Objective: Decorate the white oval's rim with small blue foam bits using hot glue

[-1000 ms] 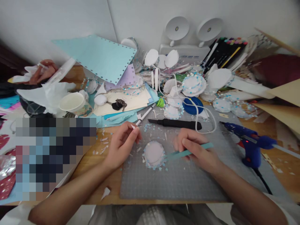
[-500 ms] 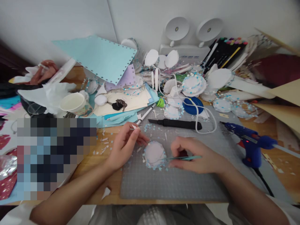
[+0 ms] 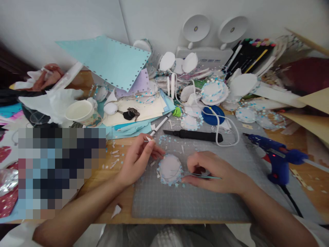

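Note:
A small white disc (image 3: 170, 167) edged with pale blue flecks lies on the grey cutting mat (image 3: 195, 202). My right hand (image 3: 216, 171) is closed on thin teal tweezers (image 3: 199, 175), whose tips touch the disc's right edge. My left hand (image 3: 137, 159) rests just left of the disc, thumb and forefinger pinched on a tiny white scrap (image 3: 148, 139), with one finger reaching the disc's rim.
A black craft knife (image 3: 195, 136), a white pen (image 3: 160, 125) and a white cable (image 3: 226, 137) lie behind the disc. A blue glue gun (image 3: 275, 158) stands at right. Paper sheets, a cup (image 3: 81, 112) and more decorated discs crowd the back. Another person's hand (image 3: 48, 76) shows far left.
My right hand drew in toward the disc and turned the tweezers flatter, bringing the tips to the disc's edge. My left hand slid closer to the disc, still pinching.

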`<state>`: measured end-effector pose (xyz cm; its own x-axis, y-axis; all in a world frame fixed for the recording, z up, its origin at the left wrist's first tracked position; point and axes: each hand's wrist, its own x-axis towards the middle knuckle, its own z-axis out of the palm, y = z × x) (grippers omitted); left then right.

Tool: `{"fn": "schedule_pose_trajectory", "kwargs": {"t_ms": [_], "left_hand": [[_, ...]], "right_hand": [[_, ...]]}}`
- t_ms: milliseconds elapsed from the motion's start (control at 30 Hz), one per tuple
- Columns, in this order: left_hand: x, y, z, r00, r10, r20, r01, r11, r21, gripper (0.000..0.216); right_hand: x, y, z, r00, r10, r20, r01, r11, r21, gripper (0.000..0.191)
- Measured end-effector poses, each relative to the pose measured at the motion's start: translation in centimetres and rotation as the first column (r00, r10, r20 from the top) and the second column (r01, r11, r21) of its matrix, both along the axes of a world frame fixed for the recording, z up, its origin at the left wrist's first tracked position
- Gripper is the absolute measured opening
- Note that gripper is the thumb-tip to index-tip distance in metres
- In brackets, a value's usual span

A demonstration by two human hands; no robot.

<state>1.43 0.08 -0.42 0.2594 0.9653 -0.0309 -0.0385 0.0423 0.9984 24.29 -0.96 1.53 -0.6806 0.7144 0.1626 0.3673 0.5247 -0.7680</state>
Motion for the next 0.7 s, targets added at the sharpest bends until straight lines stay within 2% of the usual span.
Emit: {"fn": "schedule_pose_trajectory", "kwargs": {"t_ms": [167,333,533,700], "left_hand": [[0.0,0.0,0.0,1.0,0.024,-0.005,-0.024,0.999,0.022,0.02],[0.0,0.0,0.2,0.999,0.03,0.01,-0.03,0.999,0.014,0.02],[0.0,-0.2,0.3,1.0,-0.001,-0.002,0.001,1.0,0.03,0.018],[0.0,-0.1,0.2,1.0,0.0,-0.006,0.0,0.999,0.04,0.017]], "right_hand": [[-0.3,-0.1,-0.3,0.999,-0.032,-0.009,0.032,0.999,0.017,0.018],[-0.6,-0.2,-0.7,0.998,-0.047,-0.03,0.05,0.993,0.106,0.018],[-0.9,-0.1,-1.0,0.999,-0.014,0.033,0.008,0.986,0.169,0.019],[-0.9,-0.3,-1.4,1.0,-0.005,-0.01,0.006,0.986,0.167,0.014]]}}
